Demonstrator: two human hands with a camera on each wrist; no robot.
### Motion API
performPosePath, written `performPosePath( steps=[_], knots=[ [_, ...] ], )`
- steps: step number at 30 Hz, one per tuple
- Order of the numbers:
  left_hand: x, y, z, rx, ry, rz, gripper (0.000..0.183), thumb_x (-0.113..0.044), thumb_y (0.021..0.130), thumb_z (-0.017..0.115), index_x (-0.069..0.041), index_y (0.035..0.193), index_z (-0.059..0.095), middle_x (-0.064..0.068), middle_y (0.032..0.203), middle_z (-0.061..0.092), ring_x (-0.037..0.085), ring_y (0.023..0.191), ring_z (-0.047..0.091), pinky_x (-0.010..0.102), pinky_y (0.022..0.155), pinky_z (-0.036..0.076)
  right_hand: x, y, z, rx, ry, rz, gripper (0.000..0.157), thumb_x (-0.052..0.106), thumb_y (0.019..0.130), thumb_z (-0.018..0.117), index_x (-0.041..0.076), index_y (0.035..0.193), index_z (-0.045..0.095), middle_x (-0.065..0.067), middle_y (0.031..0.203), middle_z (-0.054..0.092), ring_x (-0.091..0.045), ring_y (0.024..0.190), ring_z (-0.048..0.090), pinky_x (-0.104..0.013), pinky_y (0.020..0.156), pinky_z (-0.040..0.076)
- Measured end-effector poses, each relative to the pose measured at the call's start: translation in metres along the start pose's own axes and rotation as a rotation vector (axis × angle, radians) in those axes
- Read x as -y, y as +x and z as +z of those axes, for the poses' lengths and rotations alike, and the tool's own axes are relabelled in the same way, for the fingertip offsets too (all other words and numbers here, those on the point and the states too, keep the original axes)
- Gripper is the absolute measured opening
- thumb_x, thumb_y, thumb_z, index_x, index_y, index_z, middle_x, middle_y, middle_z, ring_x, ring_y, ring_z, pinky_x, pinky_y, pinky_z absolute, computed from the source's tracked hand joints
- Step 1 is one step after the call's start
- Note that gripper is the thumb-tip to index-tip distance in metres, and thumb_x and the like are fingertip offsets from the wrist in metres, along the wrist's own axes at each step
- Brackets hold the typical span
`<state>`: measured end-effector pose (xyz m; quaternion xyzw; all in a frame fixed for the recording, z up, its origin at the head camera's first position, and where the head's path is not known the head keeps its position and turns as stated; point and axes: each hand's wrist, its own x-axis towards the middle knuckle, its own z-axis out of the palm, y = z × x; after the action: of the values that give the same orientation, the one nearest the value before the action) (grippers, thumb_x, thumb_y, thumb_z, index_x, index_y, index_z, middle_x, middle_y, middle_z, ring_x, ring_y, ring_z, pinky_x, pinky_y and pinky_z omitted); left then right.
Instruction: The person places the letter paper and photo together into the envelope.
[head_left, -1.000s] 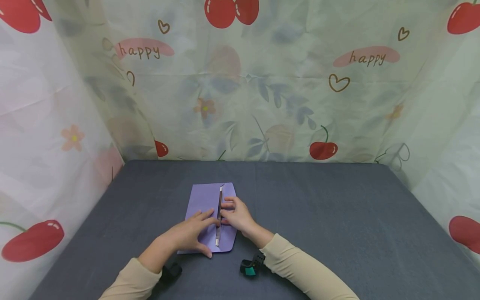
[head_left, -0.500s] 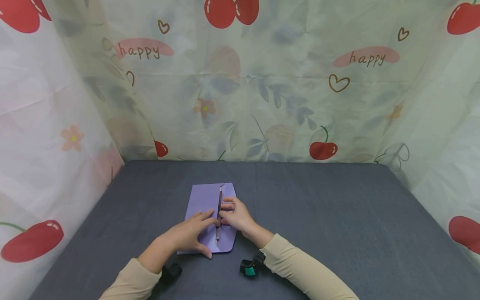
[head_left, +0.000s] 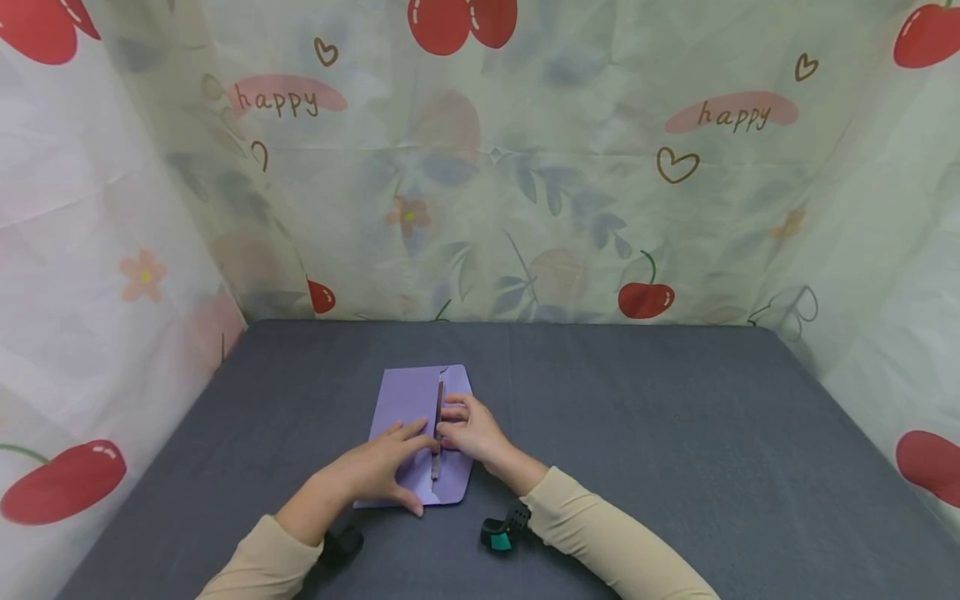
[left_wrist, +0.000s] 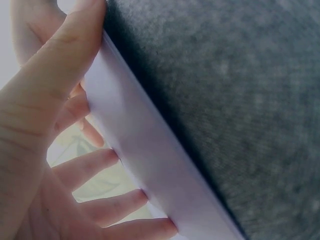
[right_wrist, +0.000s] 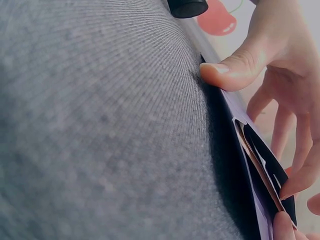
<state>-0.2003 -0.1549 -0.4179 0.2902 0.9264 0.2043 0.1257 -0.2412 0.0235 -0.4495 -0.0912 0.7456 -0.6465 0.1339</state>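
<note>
A purple envelope [head_left: 405, 396] lies on the table, its slit running lengthwise and its flap on the right. A thin dark card [head_left: 438, 404] shows as a narrow strip in the slit; the rest is hidden inside. In the right wrist view the opening gapes around the card's brown edge [right_wrist: 265, 176]. My left hand [head_left: 382, 467] rests on the envelope with fingers spread, thumb at the near edge and fingertips beside the slit. My right hand [head_left: 474, 429] lies over the flap, fingers bent, pinching the card at its exposed edge.
Dark grey cloth covers the table [head_left: 637, 433]. Patterned fabric [head_left: 555, 167] with cherries hangs behind and at both sides. A black wrist device with a teal patch [head_left: 498, 537] sits under the right sleeve, and another black device [head_left: 343, 546] by the left.
The visible strip of card has become shorter and thinner, sinking into the slit, with more white corner showing at the near end. Both hands have stayed nearly in place.
</note>
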Motion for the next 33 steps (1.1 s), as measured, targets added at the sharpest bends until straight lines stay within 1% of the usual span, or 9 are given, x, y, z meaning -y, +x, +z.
performPosePath(
  steps=[10, 14, 19, 23, 30, 33],
  knots=[
    [0.001, 0.001, -0.001, 0.006, 0.001, -0.009, 0.068, -0.042, 0.063, 0.082, -0.018, 0.12, 0.053, 0.025, 0.148, 0.031, 0.06, 0.129, 0.027, 0.066, 0.098, 0.033, -0.001, 0.003, -0.003, 0.039, 0.009, 0.018, 0.05, 0.0, 0.084, 0.057, -0.004, 0.131, 0.04, -0.028, 0.127, 0.054, -0.029, 0.104, 0.063, -0.034, 0.08, 0.055],
    [0.001, 0.001, -0.001, 0.01, 0.008, -0.019, 0.068, -0.043, 0.063, 0.082, -0.018, 0.12, 0.053, 0.024, 0.148, 0.032, 0.059, 0.13, 0.027, 0.066, 0.098, 0.033, -0.001, 0.004, -0.004, 0.057, 0.023, 0.037, 0.051, 0.001, 0.084, 0.057, -0.002, 0.132, 0.04, -0.027, 0.129, 0.054, -0.028, 0.104, 0.063, -0.033, 0.081, 0.055],
    [0.0, 0.001, -0.001, 0.009, 0.01, -0.015, 0.068, -0.042, 0.063, 0.082, -0.018, 0.12, 0.053, 0.025, 0.148, 0.032, 0.059, 0.13, 0.027, 0.066, 0.098, 0.033, 0.0, 0.004, -0.005, 0.07, 0.036, 0.048, 0.051, 0.002, 0.085, 0.057, -0.001, 0.133, 0.039, -0.026, 0.13, 0.053, -0.026, 0.104, 0.064, -0.032, 0.081, 0.055],
    [0.001, 0.001, -0.002, 0.011, 0.004, -0.012, 0.069, -0.042, 0.063, 0.082, -0.018, 0.12, 0.053, 0.025, 0.148, 0.032, 0.059, 0.13, 0.027, 0.066, 0.098, 0.033, 0.0, 0.004, -0.006, 0.074, 0.037, 0.057, 0.051, 0.003, 0.087, 0.057, -0.001, 0.134, 0.038, -0.026, 0.131, 0.053, -0.027, 0.105, 0.064, -0.032, 0.081, 0.055],
    [0.001, 0.0, -0.001, 0.0, 0.017, 0.002, 0.069, -0.043, 0.062, 0.082, -0.018, 0.12, 0.053, 0.025, 0.148, 0.032, 0.06, 0.129, 0.028, 0.065, 0.098, 0.034, 0.004, 0.0, -0.011, 0.098, 0.025, 0.07, 0.053, 0.007, 0.088, 0.058, 0.0, 0.136, 0.036, -0.027, 0.132, 0.05, -0.031, 0.111, 0.06, -0.035, 0.086, 0.053],
    [0.001, -0.001, -0.001, -0.001, 0.02, 0.006, 0.07, -0.044, 0.063, 0.082, -0.018, 0.121, 0.053, 0.025, 0.148, 0.032, 0.06, 0.129, 0.028, 0.064, 0.099, 0.034, 0.005, -0.002, -0.014, 0.109, 0.018, 0.069, 0.054, 0.007, 0.089, 0.058, 0.0, 0.137, 0.034, -0.027, 0.132, 0.05, -0.032, 0.111, 0.06, -0.035, 0.087, 0.053]
  ],
)
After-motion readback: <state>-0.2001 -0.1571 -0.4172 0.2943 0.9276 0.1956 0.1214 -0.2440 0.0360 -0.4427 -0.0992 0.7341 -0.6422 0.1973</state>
